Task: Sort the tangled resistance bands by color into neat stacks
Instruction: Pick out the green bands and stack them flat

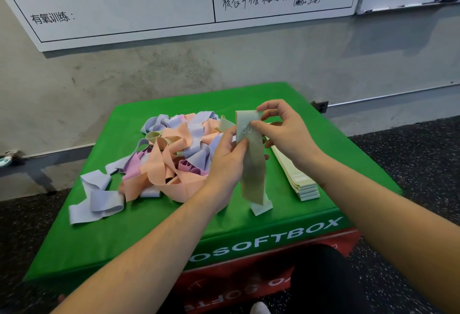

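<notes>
Both my hands hold one pale green resistance band [252, 164] upright above the green soft box [154, 234]. My left hand [227, 161] pinches its left edge near the top. My right hand [283, 129] pinches the top end, where printed digits show. The band's lower end hangs down to a pale mint band [261, 208] lying on the box. To the right lies a neat stack of pale green bands [296, 176]. At the left sits a tangled heap of bands [171, 156] in orange, lilac, pink and pale yellow-green.
The green box rests on a red soft box [236, 286] and stands against a grey concrete wall [224, 64]. Whiteboards [149, 9] with handwriting hang above. Dark speckled floor [410, 154] surrounds the box. Loose lilac bands [97, 199] trail toward the box's left edge.
</notes>
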Demonstrator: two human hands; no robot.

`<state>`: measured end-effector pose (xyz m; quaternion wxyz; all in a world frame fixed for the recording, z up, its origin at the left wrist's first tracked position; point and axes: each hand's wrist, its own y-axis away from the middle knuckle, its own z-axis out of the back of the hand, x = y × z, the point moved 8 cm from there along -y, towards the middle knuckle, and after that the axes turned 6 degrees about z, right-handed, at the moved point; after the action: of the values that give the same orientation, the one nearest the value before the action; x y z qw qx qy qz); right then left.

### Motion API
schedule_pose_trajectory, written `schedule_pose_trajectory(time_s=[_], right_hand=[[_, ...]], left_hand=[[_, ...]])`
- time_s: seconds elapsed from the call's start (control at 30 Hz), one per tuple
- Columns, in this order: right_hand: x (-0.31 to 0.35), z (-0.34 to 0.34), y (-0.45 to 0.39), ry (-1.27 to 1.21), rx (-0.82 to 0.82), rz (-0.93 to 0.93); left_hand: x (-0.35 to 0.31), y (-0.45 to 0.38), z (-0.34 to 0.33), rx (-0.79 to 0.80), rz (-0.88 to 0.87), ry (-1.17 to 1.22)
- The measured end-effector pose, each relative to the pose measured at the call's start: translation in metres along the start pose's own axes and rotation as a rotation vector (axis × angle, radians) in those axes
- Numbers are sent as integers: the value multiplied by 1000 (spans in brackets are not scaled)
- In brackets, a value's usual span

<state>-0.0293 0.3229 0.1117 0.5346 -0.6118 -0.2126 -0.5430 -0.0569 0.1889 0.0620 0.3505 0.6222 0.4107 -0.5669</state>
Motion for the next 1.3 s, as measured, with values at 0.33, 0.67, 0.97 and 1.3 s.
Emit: schedule_pose_trajectory(time_s=[0.33,0.67,0.97,1.3], right_hand=[[-83,-15,56,-56,393,-331],[-104,0,71,115,392,-309],[-119,58,57,116,147,-356],[-148,115,49,104,25,-367]], left_hand=[[1,-26,2,32,164,389],[9,-77,0,-104,256,519],[34,-135,-27,-215,346,387],[68,-193,-82,-144,343,11]])
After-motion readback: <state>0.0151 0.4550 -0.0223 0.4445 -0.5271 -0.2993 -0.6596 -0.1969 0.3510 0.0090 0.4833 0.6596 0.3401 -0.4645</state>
